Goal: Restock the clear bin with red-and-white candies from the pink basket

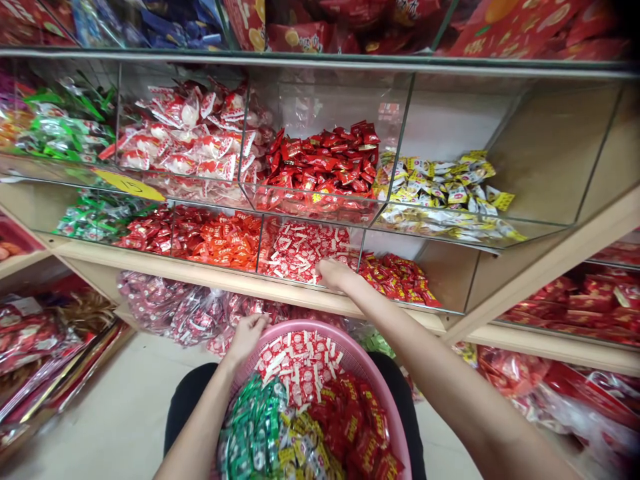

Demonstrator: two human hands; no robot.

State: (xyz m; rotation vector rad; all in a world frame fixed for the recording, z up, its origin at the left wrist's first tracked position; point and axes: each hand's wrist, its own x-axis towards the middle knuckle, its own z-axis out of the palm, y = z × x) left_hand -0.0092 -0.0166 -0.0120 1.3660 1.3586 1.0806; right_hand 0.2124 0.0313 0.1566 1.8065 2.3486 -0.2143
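Note:
A pink basket (pixel 395 413) rests between the person's knees, holding red-and-white, green, yellow-and-white and dark red wrapped candies in separate groups. My left hand (pixel 249 335) is at the basket's upper left rim, its fingers closed together; what they hold, if anything, is too small to tell. My right hand (pixel 334 275) reaches to the front of the lower shelf compartment with red-and-white candies (pixel 300 250). Its fingers are curled at the edge of that pile, and their tips are partly hidden.
Clear-walled bins hold red candies (pixel 325 160), yellow-and-white candies (pixel 450 183) and orange-red candies (pixel 230 240). A wooden shelf edge (pixel 200 272) runs above the basket. Bagged candies (pixel 165 310) lie beneath it. A yellow tag (pixel 129 185) hangs at the left.

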